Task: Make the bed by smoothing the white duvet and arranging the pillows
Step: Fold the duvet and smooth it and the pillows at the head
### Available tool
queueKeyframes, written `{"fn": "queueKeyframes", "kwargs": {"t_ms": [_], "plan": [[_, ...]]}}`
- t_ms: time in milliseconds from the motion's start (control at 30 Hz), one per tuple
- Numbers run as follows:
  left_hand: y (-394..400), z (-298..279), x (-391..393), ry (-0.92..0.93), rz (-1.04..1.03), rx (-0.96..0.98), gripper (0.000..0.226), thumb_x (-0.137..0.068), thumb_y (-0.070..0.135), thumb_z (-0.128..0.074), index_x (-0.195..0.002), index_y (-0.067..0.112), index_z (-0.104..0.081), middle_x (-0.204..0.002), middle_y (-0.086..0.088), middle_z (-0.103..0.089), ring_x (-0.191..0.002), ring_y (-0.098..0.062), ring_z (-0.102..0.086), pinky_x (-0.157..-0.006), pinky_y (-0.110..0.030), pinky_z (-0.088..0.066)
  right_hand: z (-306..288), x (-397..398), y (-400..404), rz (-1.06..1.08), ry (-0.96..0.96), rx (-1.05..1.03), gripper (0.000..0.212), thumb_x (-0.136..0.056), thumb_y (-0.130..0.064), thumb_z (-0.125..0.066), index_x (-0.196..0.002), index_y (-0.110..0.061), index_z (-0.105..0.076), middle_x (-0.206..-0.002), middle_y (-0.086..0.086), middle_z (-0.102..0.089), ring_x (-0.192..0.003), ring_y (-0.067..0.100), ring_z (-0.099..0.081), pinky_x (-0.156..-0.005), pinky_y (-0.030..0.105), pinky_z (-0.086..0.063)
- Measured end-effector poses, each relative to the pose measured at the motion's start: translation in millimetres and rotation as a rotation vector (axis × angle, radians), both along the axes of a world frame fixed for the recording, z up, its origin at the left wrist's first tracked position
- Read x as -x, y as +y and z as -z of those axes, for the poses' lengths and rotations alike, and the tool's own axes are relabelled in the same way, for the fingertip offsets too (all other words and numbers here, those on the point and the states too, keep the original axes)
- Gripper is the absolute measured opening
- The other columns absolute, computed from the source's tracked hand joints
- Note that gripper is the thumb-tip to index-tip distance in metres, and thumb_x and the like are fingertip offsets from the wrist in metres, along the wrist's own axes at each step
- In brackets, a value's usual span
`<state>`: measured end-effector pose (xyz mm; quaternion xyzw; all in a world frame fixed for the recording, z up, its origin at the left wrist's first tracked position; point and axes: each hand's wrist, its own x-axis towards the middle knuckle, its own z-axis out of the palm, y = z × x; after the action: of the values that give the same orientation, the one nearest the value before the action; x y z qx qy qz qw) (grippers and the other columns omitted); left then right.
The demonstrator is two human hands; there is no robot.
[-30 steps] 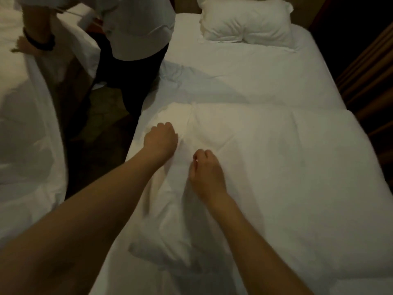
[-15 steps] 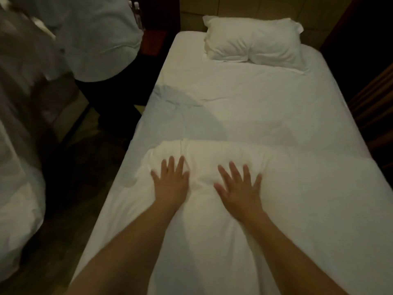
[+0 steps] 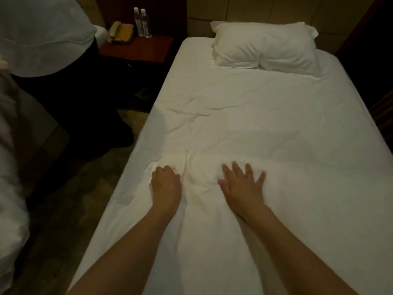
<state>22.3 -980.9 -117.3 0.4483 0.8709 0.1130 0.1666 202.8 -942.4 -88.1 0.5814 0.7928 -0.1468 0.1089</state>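
Item 1, white duvet (image 3: 265, 209): lying folded back over the near part of the bed, its top edge bunching into a ridge just beyond both sets of fingertips; a crease is running up between the two hands.

Item 2, left hand (image 3: 166, 184): fingers curling under, knuckles up, pressing into the fabric; prob. gathering or pinching the edge, but whether cloth is actually being held can't be told, fingertips hidden.

Item 3, right hand (image 3: 242, 186): fingers (image 3: 236, 169) spreading wide and flat, palm down, gripping nothing; judged to be pinning and flattening the duvet w/ max contact area.

Item 4, sheet (image 3: 244, 107): lying bare and wrinkled beyond the fingertips, twd the head end.

Item 5, pillow (image 3: 263, 46): sitting well beyond the fingers at the head of the bed, dented in the middle, slightly askew; arranging judged not yet done.

Item 6, other person (image 3: 49, 39): standing off to the left-hand side, well apart, beside a nightstand (image 3: 138, 47) w/ phone (image 3: 120, 31) & two bottles (image 3: 143, 23)
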Motion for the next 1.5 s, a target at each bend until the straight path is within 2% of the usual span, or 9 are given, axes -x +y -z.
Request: {"fn": "queueKeyframes", "kwargs": {"t_ms": [167, 333, 500, 633, 933, 1033, 1133, 1333, 1500], "plan": [[2, -7, 22, 0.031, -0.164, 0.046, 0.044, -0.097, 0.042, -0.046, -0.119, 0.004, -0.053, -0.124, -0.014, -0.052, -0.113, -0.028, -0.048, -0.096, -0.035, -0.037, -4, 83, 23, -0.199, 0.171, -0.012, 0.035, -0.101, -0.032, -0.033, -0.124, -0.014, -0.052, -0.131, 0.006, -0.051, -0.124, 0.026, -0.042, -0.105, 0.043, -0.026], [2, -12, 36, -0.178, -0.247, -0.061, 0.021, -0.097, 0.016, -0.049, -0.097, 0.003, -0.066, -0.098, -0.011, -0.068, -0.082, -0.02, -0.059, -0.07, -0.023, -0.039, 7, 151, 45, -0.17, 0.176, 0.035, 0.033, -0.1, -0.026, -0.039, -0.125, -0.008, -0.05, -0.129, 0.01, -0.051, -0.122, 0.03, -0.039, -0.099, 0.039, -0.031], [2, -14, 40, -0.25, -0.262, -0.092, 0.02, -0.099, 0.015, -0.044, -0.102, 0.004, -0.06, -0.103, -0.009, -0.064, -0.084, -0.016, -0.057, -0.073, -0.022, -0.042, 28, 188, 54, 0.033, 0.033, 0.128, 0.049, -0.096, -0.043, -0.044, -0.131, -0.008, -0.048, -0.134, 0.013, -0.047, -0.124, 0.029, -0.041, -0.104, 0.037, -0.03], [-3, -12, 45, -0.389, -0.34, -0.113, 0.024, -0.096, 0.013, -0.046, -0.072, 0.017, -0.05, -0.081, 0.0, -0.057, -0.064, -0.006, -0.047, -0.056, -0.02, -0.035, 36, 205, 52, 0.154, -0.049, 0.252, 0.037, -0.093, -0.018, -0.05, -0.13, -0.011, -0.051, -0.136, 0.009, -0.049, -0.125, 0.026, -0.046, -0.106, 0.037, -0.034], [-4, -54, 76, -0.462, -0.321, -0.291, 0.011, -0.093, 0.013, -0.054, -0.084, 0.01, -0.058, -0.082, -0.002, -0.058, -0.075, -0.015, -0.052, -0.06, -0.02, -0.034, -25, 221, 86, 0.398, 0.569, 0.483, 0.03, -0.091, -0.006, -0.044, -0.118, 0.001, -0.055, -0.121, 0.017, -0.058, -0.093, 0.025, -0.06, -0.057, 0.023, -0.039], [-7, -81, 99, -0.387, -0.252, -0.425, 0.012, -0.093, 0.017, -0.056, -0.083, 0.012, -0.057, -0.082, -0.001, -0.059, -0.07, -0.009, -0.051, -0.056, -0.019, -0.036, -58, 244, 96, 0.402, 0.702, 0.427, 0.017, -0.088, -0.003, -0.046, -0.072, -0.01, -0.048, -0.076, 0.005, -0.048, -0.058, 0.012, -0.04, -0.043, 0.02, -0.038], [-19, -68, 111, -0.281, -0.216, -0.355, 0.008, -0.094, 0.014, -0.052, -0.089, 0.011, -0.058, -0.089, -0.002, -0.059, -0.082, -0.016, -0.058, -0.066, -0.026, -0.047, -45, 265, 83, 0.286, 0.505, 0.241, 0.02, -0.09, -0.007, -0.048, -0.069, -0.006, -0.046, -0.078, 0.009, -0.052, -0.062, 0.018, -0.047, -0.059, 0.026, -0.04], [-44, 7, 100, -0.171, -0.123, 0.098, 0.02, -0.096, 0.009, -0.041, -0.113, 0.006, -0.051, -0.12, -0.011, -0.055, -0.111, -0.023, -0.053, -0.089, -0.026, -0.041, 35, 227, 26, -0.262, 0.263, 0.415, 0.048, -0.102, -0.025, -0.036, -0.149, -0.014, -0.027, -0.154, 0.007, -0.027, -0.139, 0.024, -0.029, -0.113, 0.034, -0.024], [-5, -29, 83, -0.003, -0.082, -0.264, 0.04, -0.093, 0.01, -0.036, -0.13, 0.001, -0.049, -0.133, -0.017, -0.047, -0.123, -0.032, -0.046, -0.104, -0.034, -0.038, -14, 140, 66, 0.243, 0.47, -0.292, 0.046, -0.102, -0.022, -0.033, -0.147, -0.021, -0.03, -0.154, 0.004, -0.028, -0.142, 0.022, -0.022, -0.116, 0.047, -0.012]]}}
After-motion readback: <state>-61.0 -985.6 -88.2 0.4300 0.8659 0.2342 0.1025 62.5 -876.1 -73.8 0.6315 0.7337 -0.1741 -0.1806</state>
